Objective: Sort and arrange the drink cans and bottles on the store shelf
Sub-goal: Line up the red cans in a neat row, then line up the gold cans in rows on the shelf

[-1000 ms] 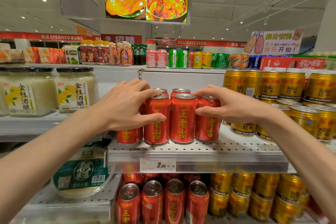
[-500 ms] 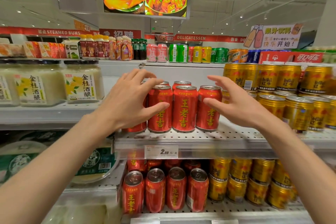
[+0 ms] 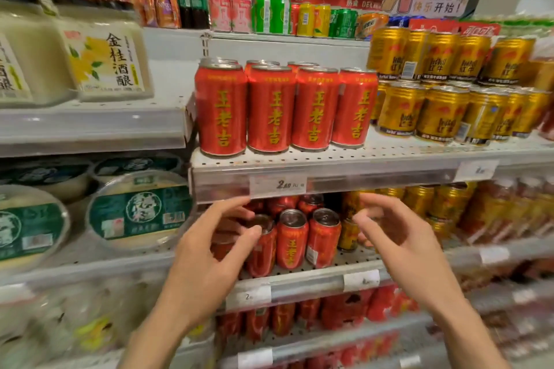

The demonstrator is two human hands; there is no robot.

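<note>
Head view: both hands are up at the lower shelf [image 3: 299, 281], reaching for the red cans [image 3: 292, 238] that stand along its front edge, under the price rail. The left hand [image 3: 209, 257] has fingers spread and loosely curled, the thumb tip just touching the leftmost front can's rim — not a real grip that I can see. The right hand [image 3: 398, 244] is opened wide too, fingers apart and holding nothing, just right of the red group, in front of a gold can [image 3: 347, 237].

Risk from here: those front cans sit close to the shelf's edge and tight together, so a sideways squeeze that lands unevenly could tip one forward off the edge. The right fingers could also knock the gold neighbour out of line.

Between the two hands stand two red cans, untouched, tops showing. Up on the shelf above, the top red row [image 3: 286, 109] stands upright and flush, labels facing out.
</note>
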